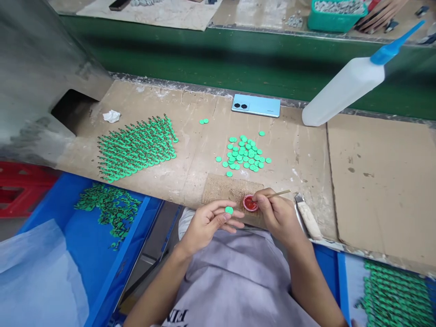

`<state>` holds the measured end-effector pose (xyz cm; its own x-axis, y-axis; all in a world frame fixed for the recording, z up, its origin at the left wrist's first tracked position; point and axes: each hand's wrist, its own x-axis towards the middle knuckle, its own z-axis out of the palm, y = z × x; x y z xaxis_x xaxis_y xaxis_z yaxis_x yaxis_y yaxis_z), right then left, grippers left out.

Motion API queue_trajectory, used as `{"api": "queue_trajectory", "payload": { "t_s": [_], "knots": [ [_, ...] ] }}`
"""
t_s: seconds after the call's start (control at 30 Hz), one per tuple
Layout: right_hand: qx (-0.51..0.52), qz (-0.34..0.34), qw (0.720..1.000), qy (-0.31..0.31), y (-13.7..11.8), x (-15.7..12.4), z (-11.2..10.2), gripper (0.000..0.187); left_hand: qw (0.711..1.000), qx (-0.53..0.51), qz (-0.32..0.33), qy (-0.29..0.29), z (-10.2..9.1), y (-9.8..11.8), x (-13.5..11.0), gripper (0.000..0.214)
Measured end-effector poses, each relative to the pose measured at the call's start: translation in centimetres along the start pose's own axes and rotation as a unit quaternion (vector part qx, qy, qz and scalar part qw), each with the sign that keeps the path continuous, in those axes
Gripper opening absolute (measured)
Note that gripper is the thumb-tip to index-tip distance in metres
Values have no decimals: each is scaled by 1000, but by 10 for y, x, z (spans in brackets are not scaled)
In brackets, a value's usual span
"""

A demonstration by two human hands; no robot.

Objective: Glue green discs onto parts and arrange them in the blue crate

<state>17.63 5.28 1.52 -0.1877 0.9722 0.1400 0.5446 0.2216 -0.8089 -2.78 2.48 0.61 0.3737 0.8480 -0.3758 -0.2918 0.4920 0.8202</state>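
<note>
Between the thumb and fingers of my left hand (214,220) is a small round green disc (229,210). My right hand (277,215) grips a thin wooden stick (279,193), its lower end over or in a small cup of red liquid (250,203); the fingers partly hide that end. The cup sits on a brown board (223,188) at the table's near edge. Just beyond it lies a loose pile of green discs (247,153). Farther left, rows of green discs with dark upright pieces (136,147) are laid out close together.
A white bottle with a blue nozzle (347,88) stands at the back right, near a light blue phone (256,106). A pale-handled scraper-like tool (308,218) lies right of my right hand. Blue trays (81,231) flank me. Across the partition, another person's hand (383,16) touches a green basket (332,23).
</note>
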Motion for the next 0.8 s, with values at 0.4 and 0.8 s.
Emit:
{"api": "queue_trajectory", "payload": {
  "t_s": [0.4,0.8],
  "knots": [
    [33,-13,999,14,-1,-4,-2,42,991,86,49,91,3,-13,3,24],
    [62,-75,995,17,2,-5,2,30,953,251,139,98,3,-17,6,19]
  ]
}}
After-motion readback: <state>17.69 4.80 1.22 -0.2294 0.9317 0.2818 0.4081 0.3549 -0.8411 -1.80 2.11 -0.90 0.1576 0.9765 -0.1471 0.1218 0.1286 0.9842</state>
